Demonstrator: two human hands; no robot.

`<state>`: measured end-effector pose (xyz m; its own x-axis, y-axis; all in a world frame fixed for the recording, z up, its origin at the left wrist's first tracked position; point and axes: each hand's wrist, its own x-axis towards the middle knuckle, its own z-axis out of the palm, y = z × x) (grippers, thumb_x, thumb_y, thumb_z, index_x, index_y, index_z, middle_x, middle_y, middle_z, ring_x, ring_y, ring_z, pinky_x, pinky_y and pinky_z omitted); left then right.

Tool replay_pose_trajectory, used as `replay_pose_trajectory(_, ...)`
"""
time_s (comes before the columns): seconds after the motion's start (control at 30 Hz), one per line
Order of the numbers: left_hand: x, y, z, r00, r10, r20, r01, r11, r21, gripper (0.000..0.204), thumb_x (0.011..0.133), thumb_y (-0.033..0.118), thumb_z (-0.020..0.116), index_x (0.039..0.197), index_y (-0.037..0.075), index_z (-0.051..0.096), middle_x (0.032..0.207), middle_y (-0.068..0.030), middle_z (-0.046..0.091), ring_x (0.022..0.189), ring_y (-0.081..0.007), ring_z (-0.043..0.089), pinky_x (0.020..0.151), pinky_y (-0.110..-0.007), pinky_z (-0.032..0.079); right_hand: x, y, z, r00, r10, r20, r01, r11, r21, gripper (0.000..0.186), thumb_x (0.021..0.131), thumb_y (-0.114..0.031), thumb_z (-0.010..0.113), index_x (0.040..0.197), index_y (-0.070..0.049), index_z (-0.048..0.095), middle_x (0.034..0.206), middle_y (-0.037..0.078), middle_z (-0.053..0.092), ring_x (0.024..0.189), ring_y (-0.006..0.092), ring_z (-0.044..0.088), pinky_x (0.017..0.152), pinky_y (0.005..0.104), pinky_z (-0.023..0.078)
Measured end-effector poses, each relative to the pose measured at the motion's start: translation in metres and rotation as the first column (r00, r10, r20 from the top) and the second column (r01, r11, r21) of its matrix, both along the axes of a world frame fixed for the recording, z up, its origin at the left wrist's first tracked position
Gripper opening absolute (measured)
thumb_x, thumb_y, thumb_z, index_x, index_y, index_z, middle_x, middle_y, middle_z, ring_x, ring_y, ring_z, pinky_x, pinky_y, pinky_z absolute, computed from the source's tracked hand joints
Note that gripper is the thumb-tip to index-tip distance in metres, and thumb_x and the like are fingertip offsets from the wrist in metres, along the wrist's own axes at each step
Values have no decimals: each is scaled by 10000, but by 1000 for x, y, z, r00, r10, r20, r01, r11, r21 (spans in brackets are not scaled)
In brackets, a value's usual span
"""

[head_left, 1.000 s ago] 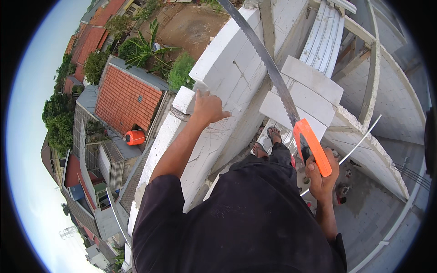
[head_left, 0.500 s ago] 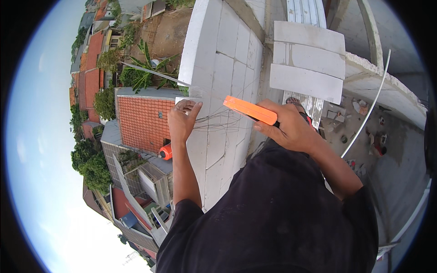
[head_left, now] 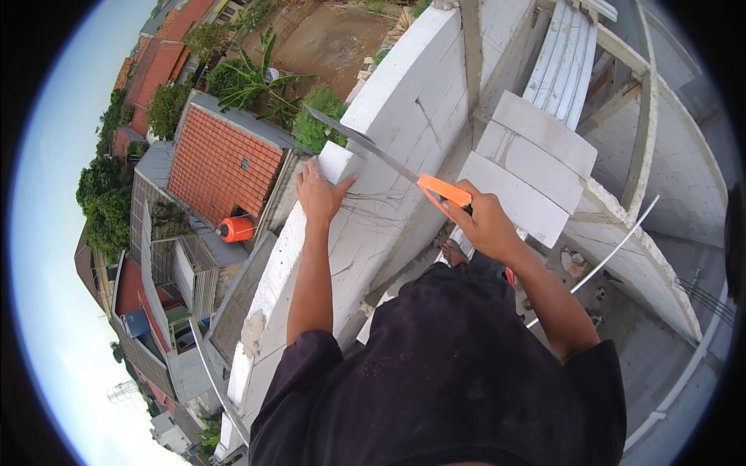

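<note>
My right hand (head_left: 491, 224) is closed round the orange handle of a hand saw (head_left: 444, 191). Its long metal blade points up and left, and the tip reaches past the outer side of the wall. Below the blade, a small white lightweight block (head_left: 336, 161) stands on the wall top. My left hand (head_left: 318, 194) grips the near end of this block, its thumb spread toward the inner side. The blade passes just beyond the block; whether it touches cannot be made out. Thin wires (head_left: 377, 203) stick out beside my left hand over the wall's inner face.
The white block wall (head_left: 420, 70) runs from upper middle to lower left, with a drop to roofs outside. Several pale blocks (head_left: 536, 167) lie on metal planks (head_left: 561, 66) to the right. A white pipe (head_left: 614, 248) slants over the lower floor. An orange tank (head_left: 236, 228) stands outside.
The view has turned, so the wall now slants. My left hand has flattened somewhat against the block. The saw, in my right hand, shows more of its blade side.
</note>
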<state>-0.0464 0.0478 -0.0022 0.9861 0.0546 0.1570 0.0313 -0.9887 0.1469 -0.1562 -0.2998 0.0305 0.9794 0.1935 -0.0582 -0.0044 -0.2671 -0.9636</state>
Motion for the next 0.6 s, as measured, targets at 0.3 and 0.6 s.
replay_pose_trajectory(0.3, 0, 3, -1, 999, 23, -39, -23, 1000, -17, 975, 719, 522, 941, 1431, -22, 558, 1382, -201, 636, 1272, -423, 569, 1083, -534, 460, 52, 32, -16, 1000, 25, -17, -25, 999, -27, 387, 1069, -280, 654, 1264, 53, 649, 633, 125, 600, 578, 203, 574, 585, 393, 438)
replay_pose_trajectory(0.6, 6, 2, 0, 1000, 0, -21, -1, 1000, -22, 1015, 713, 525, 942, 1458, -35, 541, 1377, -220, 641, 1276, -435, 569, 1087, -547, 463, 41, -2, -32, 990, 117, -84, -115, 993, 27, 364, 1042, -298, 696, 1275, -19, 670, 624, 137, 600, 533, 233, 554, 571, 410, 433)
